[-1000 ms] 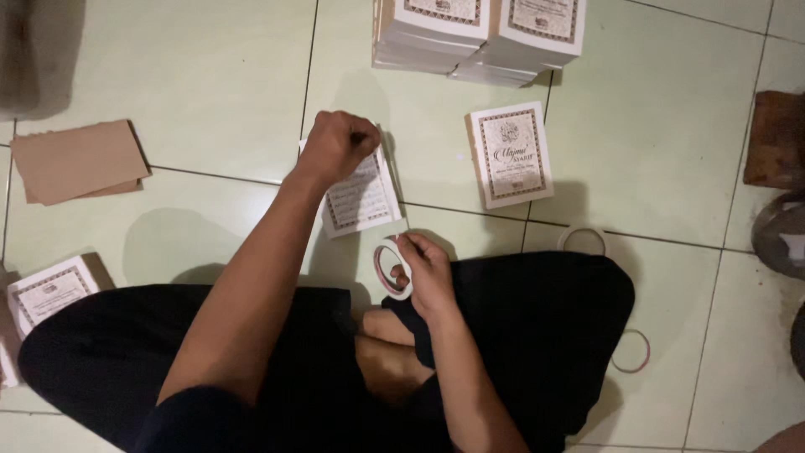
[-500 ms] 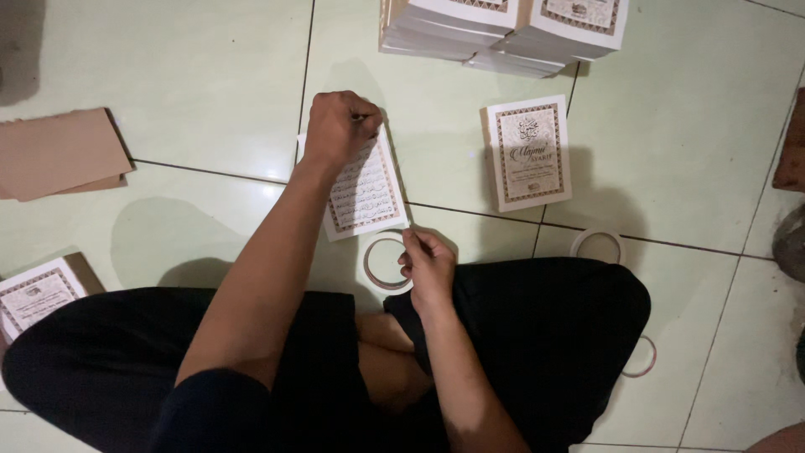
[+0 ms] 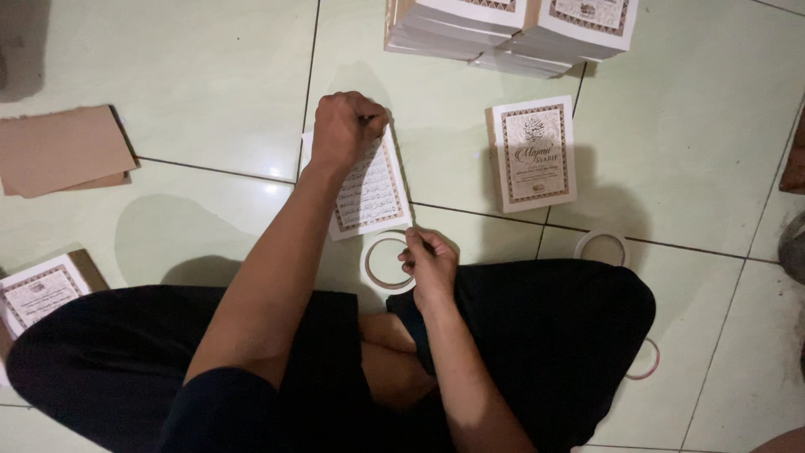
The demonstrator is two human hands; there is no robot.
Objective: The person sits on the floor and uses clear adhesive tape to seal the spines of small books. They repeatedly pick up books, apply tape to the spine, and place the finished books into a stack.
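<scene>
I sit cross-legged on a pale green tiled floor. My left hand is closed in a fist pressing on the top edge of a white booklet with patterned border and lines of script. My right hand pinches the rim of a roll of clear tape lying flat on the floor just below the booklet. Whether a tape strip runs between roll and booklet is too faint to tell.
A second booklet lies to the right. Stacks of booklets stand at the top. Brown card sheets lie at left, another booklet at the left edge. Two more tape rolls sit on the right.
The tape roll came down from upright in my right hand to lie flat on the floor. My left fist stayed on the booklet's top edge.
</scene>
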